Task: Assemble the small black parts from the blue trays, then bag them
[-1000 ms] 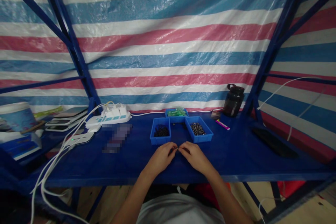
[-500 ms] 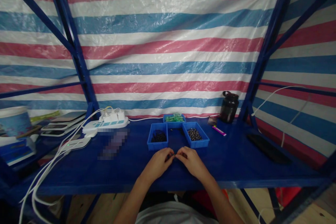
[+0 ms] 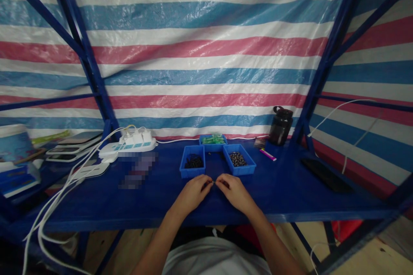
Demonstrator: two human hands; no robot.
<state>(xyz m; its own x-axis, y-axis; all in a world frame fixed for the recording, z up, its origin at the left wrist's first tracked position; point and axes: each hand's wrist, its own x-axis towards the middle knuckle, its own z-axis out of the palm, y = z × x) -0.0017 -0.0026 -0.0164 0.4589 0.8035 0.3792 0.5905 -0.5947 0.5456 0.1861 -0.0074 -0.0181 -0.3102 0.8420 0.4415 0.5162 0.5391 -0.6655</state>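
My left hand (image 3: 196, 190) and my right hand (image 3: 232, 189) meet fingertip to fingertip above the table near its front edge. Both are closed in a pinch around something tiny and dark between them, too small to name. Just beyond my left hand is a blue bin (image 3: 183, 167) with dark, thin pieces (image 3: 193, 161) inside. Beyond my right hand, another blue bin (image 3: 248, 171) holds many small shiny metal-and-black pieces (image 3: 237, 159). A third blue bin (image 3: 214, 148) behind them contains green plastic-wrapped items (image 3: 213, 139). One small dark piece (image 3: 209, 153) lies between the bins.
On the left of the blue table (image 3: 155, 210) are a white power strip (image 3: 129, 148), white cables (image 3: 61, 195) and stacked phone-like devices (image 3: 72, 146). A black bottle (image 3: 281, 126), a purple lighter-like object (image 3: 268, 154) and a dark flat object (image 3: 325, 175) are on the right.
The view has tilted slightly, so the table sits a little higher in the picture. My hands stay together in nearly the same place, still pinching, with a slight shift of the fingers.
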